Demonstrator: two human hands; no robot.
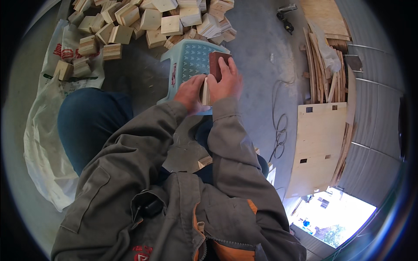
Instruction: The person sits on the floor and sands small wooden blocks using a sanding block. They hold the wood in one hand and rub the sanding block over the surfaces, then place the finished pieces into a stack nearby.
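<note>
Over a pale blue plastic stool (188, 56) both my hands work close together. My left hand (191, 93) is closed on a small light wooden block (206, 92), held on edge with its narrow side up. In my right hand (226, 82) is a reddish-brown block (216, 66) that looks like a sanding block, its fingers bent over the top. The right thumb reaches to the wooden block. My hands partly hide the wooden block's faces and the near part of the stool.
Beyond the stool lies a large heap of wooden blocks (150, 19). A white plastic sack (39, 130) with a few blocks on it spreads at left. To the right are a cable (281, 130), a leaning plywood sheet (320, 139) and stacked boards (320, 65). A power tool (285, 21) lies at far right.
</note>
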